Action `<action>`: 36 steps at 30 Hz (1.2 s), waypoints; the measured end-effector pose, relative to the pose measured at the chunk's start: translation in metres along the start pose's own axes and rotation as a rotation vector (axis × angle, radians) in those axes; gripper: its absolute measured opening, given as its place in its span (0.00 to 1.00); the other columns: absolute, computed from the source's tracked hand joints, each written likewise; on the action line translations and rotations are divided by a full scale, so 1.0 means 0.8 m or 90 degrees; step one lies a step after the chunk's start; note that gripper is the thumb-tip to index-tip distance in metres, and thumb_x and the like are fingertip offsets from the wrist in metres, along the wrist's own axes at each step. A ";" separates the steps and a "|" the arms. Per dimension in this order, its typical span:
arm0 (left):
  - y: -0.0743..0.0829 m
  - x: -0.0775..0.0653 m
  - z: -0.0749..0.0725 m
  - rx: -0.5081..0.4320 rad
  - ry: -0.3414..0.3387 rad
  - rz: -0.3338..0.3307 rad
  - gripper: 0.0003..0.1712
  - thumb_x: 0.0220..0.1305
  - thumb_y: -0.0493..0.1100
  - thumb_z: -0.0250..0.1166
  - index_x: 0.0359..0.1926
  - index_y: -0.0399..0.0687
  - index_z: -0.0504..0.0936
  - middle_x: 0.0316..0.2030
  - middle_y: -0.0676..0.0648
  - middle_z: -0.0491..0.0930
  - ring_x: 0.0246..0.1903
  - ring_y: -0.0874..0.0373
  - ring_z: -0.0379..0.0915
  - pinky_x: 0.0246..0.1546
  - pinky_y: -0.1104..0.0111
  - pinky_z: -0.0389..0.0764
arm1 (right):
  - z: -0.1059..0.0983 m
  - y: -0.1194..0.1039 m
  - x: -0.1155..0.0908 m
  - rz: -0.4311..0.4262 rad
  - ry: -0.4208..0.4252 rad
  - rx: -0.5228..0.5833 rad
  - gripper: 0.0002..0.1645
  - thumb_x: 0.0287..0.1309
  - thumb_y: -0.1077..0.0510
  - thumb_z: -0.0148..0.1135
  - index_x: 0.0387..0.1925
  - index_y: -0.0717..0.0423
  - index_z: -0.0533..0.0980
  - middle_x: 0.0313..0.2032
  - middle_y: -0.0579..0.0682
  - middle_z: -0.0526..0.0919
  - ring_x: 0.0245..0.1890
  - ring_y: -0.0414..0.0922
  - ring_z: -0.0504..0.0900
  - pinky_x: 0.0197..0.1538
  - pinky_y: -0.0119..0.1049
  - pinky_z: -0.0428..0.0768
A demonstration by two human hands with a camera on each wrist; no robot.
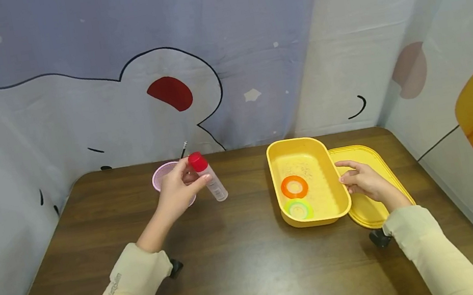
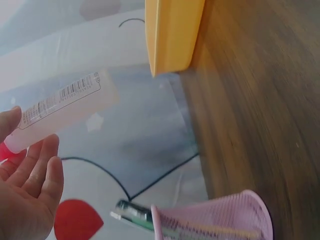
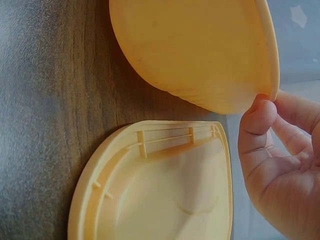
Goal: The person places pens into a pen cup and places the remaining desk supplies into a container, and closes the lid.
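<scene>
My left hand (image 1: pixel 177 186) grips a slim clear glue bottle (image 1: pixel 216 185) by its red cap end, thumb on one side and fingers on the other. In the left wrist view a barcode label shows on the bottle, which is tilted above the table. Partly behind that hand stands a pink mesh pen cup (image 2: pixel 215 216) with pencils in it. At the right, my right hand (image 1: pixel 362 180) pinches the rim of a yellow plastic box (image 1: pixel 276 182) between thumb and fingers. Inside the box lie an orange tape roll (image 1: pixel 294 187) and a yellow-green tape roll (image 1: pixel 299 209).
A yellow lid (image 1: pixel 372 167) lies on the brown table (image 1: pixel 246 269) just right of the box, partly under the right hand. Behind the table's far edge hangs a printed curtain (image 1: pixel 249 52), which also runs along the sides.
</scene>
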State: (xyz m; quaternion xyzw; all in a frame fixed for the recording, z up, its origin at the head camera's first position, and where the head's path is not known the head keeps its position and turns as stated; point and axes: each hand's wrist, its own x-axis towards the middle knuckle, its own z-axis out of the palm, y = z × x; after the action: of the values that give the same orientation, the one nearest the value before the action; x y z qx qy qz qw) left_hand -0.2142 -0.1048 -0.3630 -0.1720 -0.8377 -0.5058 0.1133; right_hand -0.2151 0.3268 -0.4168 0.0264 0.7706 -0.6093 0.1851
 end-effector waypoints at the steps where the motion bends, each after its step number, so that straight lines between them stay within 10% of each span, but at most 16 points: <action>1: 0.002 0.002 0.004 -0.001 0.000 0.001 0.25 0.47 0.39 0.68 0.48 0.39 0.73 0.39 0.39 0.80 0.34 0.50 0.79 0.35 0.63 0.80 | -0.001 0.003 0.002 0.000 0.001 0.001 0.36 0.57 0.69 0.48 0.65 0.65 0.46 0.23 0.42 0.74 0.19 0.36 0.69 0.25 0.26 0.74; 36: 0.033 0.061 0.164 -0.131 -0.076 -0.066 0.25 0.52 0.47 0.65 0.51 0.46 0.73 0.40 0.44 0.80 0.32 0.55 0.75 0.33 0.71 0.77 | 0.002 -0.003 -0.003 -0.008 -0.006 0.014 0.35 0.58 0.69 0.46 0.65 0.67 0.45 0.22 0.43 0.73 0.18 0.36 0.68 0.24 0.26 0.73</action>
State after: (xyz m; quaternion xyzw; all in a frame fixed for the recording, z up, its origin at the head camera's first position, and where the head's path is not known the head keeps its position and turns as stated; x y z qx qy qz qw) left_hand -0.2500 0.0313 -0.3847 -0.1691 -0.7946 -0.5828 0.0184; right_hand -0.2133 0.3253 -0.4141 0.0209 0.7631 -0.6191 0.1845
